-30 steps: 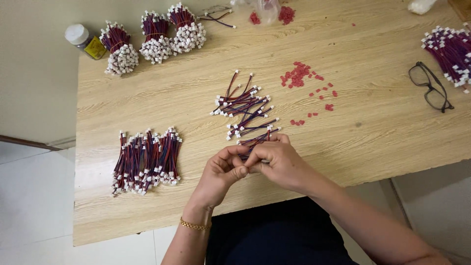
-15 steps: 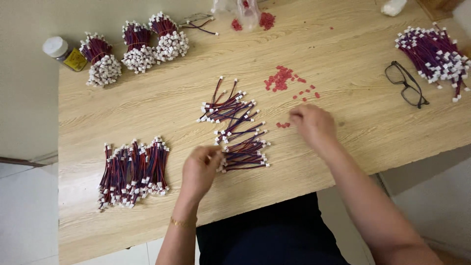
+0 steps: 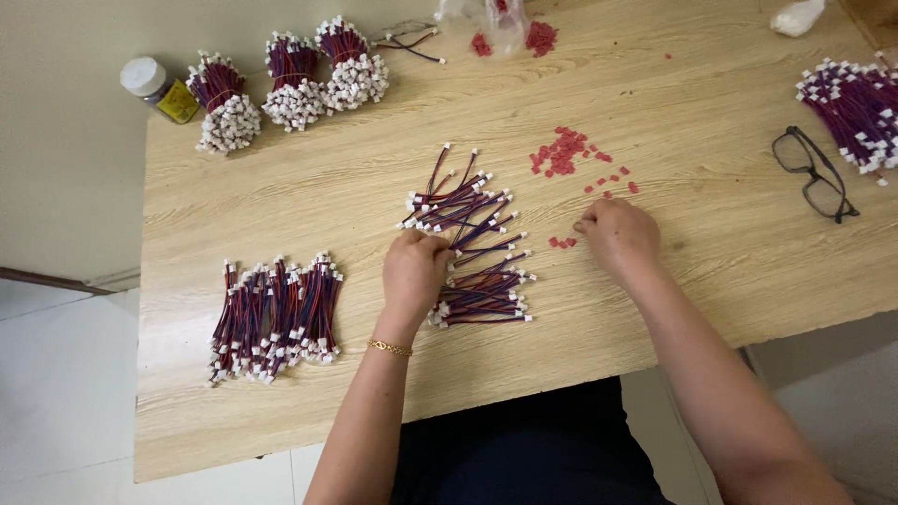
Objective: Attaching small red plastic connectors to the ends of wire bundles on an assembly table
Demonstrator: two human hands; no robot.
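Observation:
A loose pile of short red-and-blue wire leads with white connectors lies in the middle of the wooden table. My left hand rests on this pile, fingers curled around a lead at its near left side. A neater stack of the same leads lies just right of that hand. My right hand is flat on the table with its fingertips at a few small red plastic pieces. More red pieces are scattered beyond it.
A flat row of finished leads lies at the near left. Three tied bundles and a small jar stand at the far left. Another heap of leads and black glasses are at the right. A plastic bag sits at the back.
Both hands were together near the table's front edge holding a lead. They have parted: the left hand went onto the loose pile, the right hand reached out to the red pieces.

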